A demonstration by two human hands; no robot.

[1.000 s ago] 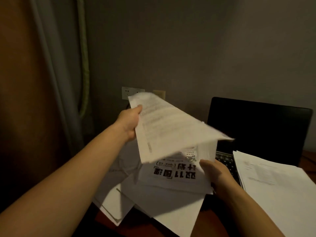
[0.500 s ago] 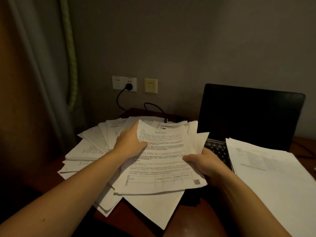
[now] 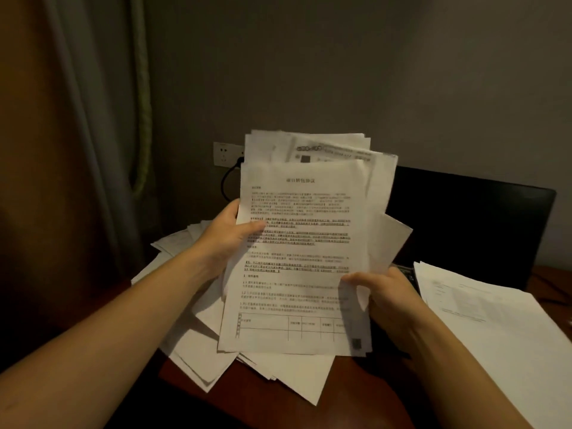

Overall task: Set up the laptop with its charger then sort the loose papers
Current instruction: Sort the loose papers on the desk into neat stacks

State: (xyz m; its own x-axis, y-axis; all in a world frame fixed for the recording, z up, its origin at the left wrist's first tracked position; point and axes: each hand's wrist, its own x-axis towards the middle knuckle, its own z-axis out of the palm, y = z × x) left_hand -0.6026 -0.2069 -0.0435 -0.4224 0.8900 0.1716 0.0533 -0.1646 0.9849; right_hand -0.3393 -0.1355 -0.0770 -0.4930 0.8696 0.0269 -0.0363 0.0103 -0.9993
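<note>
I had both hands clamped on an uneven sheaf of printed papers (image 3: 297,258), held upright above the surface (image 3: 356,407). The left hand (image 3: 230,233) pinched its left edge, thumb on the front page. The right hand (image 3: 387,292) gripped the lower right edge. The front sheet was white, dense with black text, with a ruled table along its foot. More loose sheets (image 3: 192,345) lay fanned beneath. The open laptop (image 3: 464,221), screen dark, stood to the right with a neater stack (image 3: 495,329) in front of it. A black cable (image 3: 227,181) hung from the wall socket (image 3: 224,153).

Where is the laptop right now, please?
In the head view the laptop stands open at the right rear of the desk, behind the held papers and a white paper stack.
</note>
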